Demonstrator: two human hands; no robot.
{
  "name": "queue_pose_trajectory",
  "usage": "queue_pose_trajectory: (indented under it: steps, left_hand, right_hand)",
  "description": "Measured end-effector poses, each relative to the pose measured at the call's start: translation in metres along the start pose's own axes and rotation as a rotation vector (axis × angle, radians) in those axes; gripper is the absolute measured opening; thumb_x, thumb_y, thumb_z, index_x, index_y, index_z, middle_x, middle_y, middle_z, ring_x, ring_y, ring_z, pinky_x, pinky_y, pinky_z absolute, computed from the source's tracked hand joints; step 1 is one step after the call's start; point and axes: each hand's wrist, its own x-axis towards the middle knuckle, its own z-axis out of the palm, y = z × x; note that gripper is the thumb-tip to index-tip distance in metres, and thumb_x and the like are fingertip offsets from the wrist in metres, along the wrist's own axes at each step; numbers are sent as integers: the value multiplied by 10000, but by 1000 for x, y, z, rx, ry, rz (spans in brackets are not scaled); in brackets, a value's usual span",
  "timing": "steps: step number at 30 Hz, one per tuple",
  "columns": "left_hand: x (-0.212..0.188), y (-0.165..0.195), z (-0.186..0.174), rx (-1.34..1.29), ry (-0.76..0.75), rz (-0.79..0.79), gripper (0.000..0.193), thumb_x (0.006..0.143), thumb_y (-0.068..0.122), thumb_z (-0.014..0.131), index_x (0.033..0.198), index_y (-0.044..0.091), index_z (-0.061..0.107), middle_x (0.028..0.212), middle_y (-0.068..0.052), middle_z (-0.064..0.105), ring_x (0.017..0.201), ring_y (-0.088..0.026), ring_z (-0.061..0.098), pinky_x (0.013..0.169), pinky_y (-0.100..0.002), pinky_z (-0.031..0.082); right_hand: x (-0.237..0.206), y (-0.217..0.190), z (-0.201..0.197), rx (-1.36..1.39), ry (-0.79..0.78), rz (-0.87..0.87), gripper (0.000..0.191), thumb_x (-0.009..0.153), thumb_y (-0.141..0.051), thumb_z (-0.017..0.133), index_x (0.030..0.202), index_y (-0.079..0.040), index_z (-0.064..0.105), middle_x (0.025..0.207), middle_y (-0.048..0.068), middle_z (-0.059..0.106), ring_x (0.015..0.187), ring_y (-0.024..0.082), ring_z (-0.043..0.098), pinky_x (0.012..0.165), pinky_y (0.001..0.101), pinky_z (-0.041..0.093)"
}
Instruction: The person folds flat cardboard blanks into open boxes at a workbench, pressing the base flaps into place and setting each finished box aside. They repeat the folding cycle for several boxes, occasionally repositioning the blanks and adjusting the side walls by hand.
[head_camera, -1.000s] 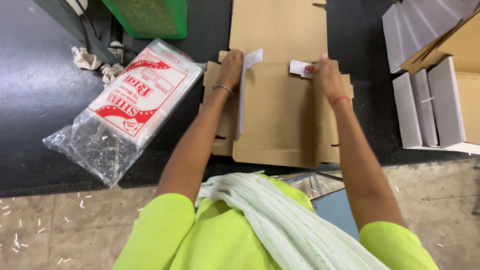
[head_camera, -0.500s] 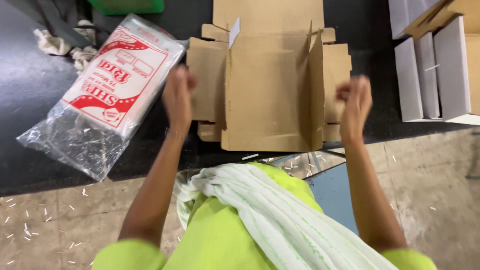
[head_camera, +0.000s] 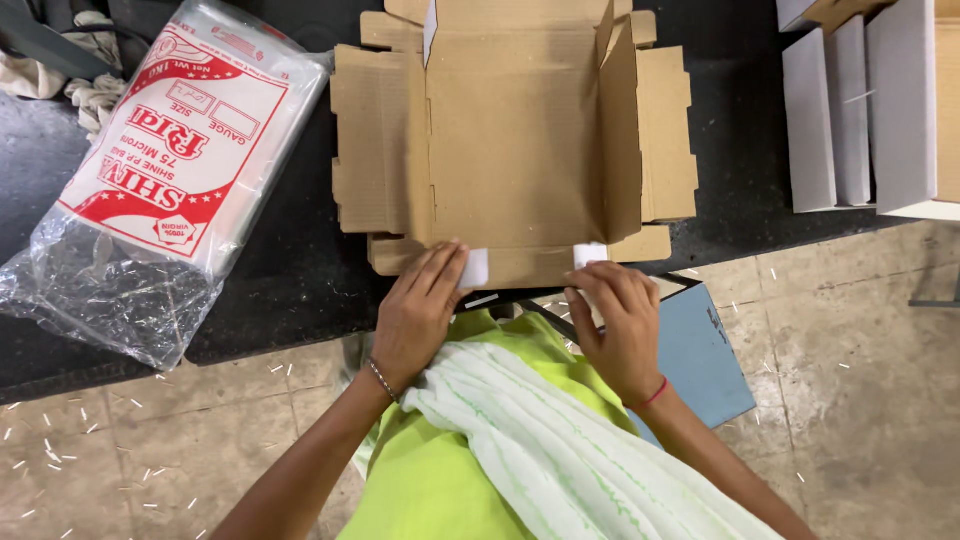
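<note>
Head camera footage looked straight down on a flat brown cardboard box blank (head_camera: 515, 140), which was laid partly folded on a black table (head_camera: 290, 270), its side walls raised and its outer flaps spread flat. The near flap at the table's edge was pressed by both hands. The left hand (head_camera: 418, 310) was laid flat with fingers together on the left end of that flap, just beside a small white strip (head_camera: 474, 268). The right hand (head_camera: 622, 320) was curled loosely at the right end, its fingertips touching a second white strip (head_camera: 590, 255); nothing was gripped in either palm. A bracelet was worn on the left wrist and a red thread on the right. A clear plastic bag with red and white print (head_camera: 170, 180) was seen to the left of the blank, apart from it. White folded boxes (head_camera: 850, 110) were stacked at the far right. A blue stool (head_camera: 705, 360) was seen below the table edge, on a tiled floor (head_camera: 860, 400).
</note>
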Motion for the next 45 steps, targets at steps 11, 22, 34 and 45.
queue_pose_trajectory:
  steps: [11, 22, 34, 45]
  left_hand:
    - [8, 19, -40, -57, 90, -103, 356, 1014, 145, 627, 1330, -19, 647, 1288, -172, 687, 1090, -322, 683, 896, -401, 550]
    - [118, -140, -26, -799, 293, -488, 563, 1082, 494, 396, 1302, 63, 684, 1163, -40, 687, 1026, -139, 620, 913, -318, 492]
    - [205, -174, 23, -716, 230, -390, 828, 1071, 600, 256, 884, -62, 717, 863, -168, 634, 927, -328, 556, 949, -421, 411]
    - [238, -194, 19, -772, 10, -369, 763, 1070, 619, 317, 1263, 66, 806, 716, -65, 296, 697, -189, 405, 721, -361, 402]
  right_hand:
    - [36, -2, 31, 93, -243, -231, 351, 850, -22, 630, 1187, -68, 716, 1164, 100, 733, 1016, 305, 700, 858, 403, 565]
    - [63, 13, 46, 142, -364, 2, 266, 847, -1, 618, 1048, -129, 736, 936, 55, 773, 860, 303, 733, 704, 419, 576]
    - [59, -3, 62, 62, -322, 101, 374, 796, 36, 571, 1054, -168, 749, 906, 47, 765, 812, 275, 734, 694, 407, 575]
    - [65, -21, 71, 35, -328, 104, 385, 796, 37, 570, 1073, -165, 746, 903, 44, 753, 808, 268, 728, 697, 406, 570]
